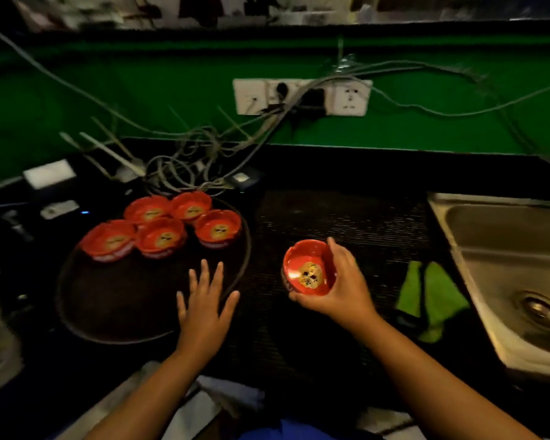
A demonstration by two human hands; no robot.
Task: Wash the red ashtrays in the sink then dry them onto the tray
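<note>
My right hand (343,281) grips a red ashtray (308,265) with a gold emblem inside, tilted toward me above the dark counter mat. Several more red ashtrays (162,236) sit upright in a cluster on the far part of a dark round tray (115,300) at the left. My left hand (204,303) is spread flat with straight fingers over the tray's near right edge and holds nothing. The steel sink (502,262) lies at the right.
A green cloth (429,296) lies on the counter between my right hand and the sink. Tangled cables (188,166) and a wall socket strip (302,96) run along the green back wall. Small devices (50,173) sit at the far left.
</note>
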